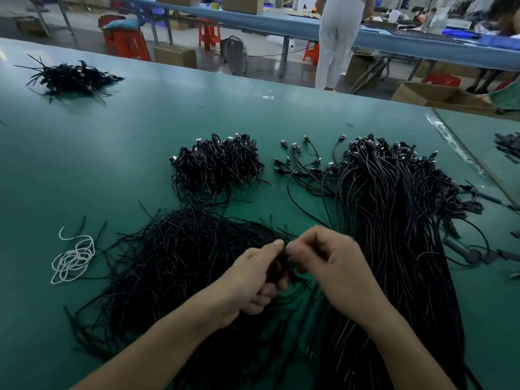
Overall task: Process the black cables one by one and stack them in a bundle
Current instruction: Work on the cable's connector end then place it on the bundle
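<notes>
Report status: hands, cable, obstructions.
Left hand and right hand both pinching a black cable between them. Bundled pile behind, loose cables right. Nothing blocking.

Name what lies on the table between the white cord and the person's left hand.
In the head view, a loose heap of thin black strands lies between the white cord and the left hand.
</notes>
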